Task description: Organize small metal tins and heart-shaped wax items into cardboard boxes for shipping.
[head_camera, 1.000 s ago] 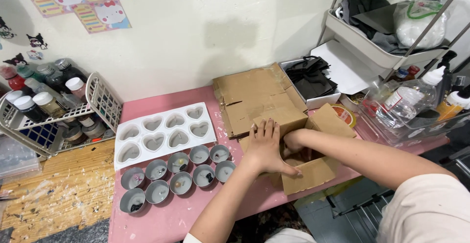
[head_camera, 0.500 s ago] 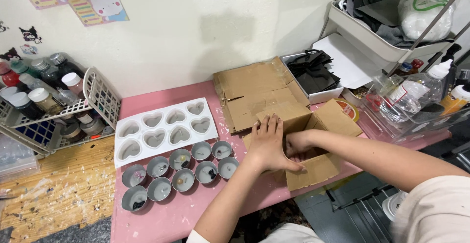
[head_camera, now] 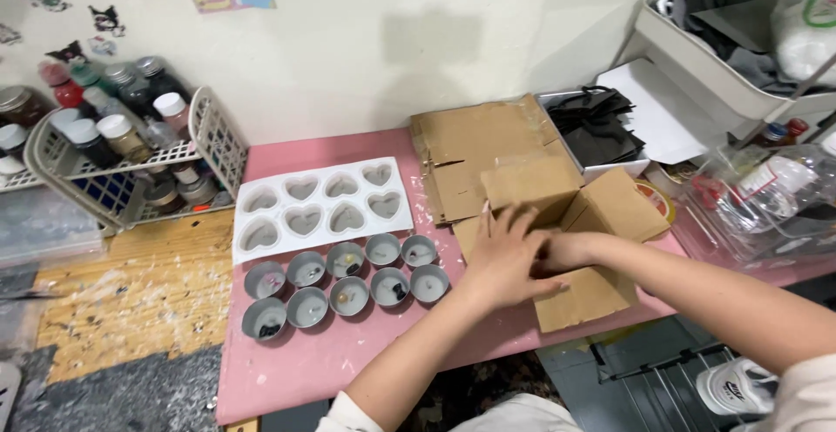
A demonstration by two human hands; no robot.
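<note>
1. I am pressing my spread left hand (head_camera: 503, 253) on the small cardboard box (head_camera: 566, 240) at the pink table's (head_camera: 348, 354) front edge.
2. I am reaching my right hand (head_camera: 557, 251) inside; I cannot tell its grip, so I am steadying the flaps and going slowly.

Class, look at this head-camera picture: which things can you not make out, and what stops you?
- Inside of the cardboard box: hidden by its flaps and both hands.
- Right hand: fingers covered by the left hand.
- Small bits in the round cups: too small to identify.
- Shelf cart: cut off by the frame edge.
</note>
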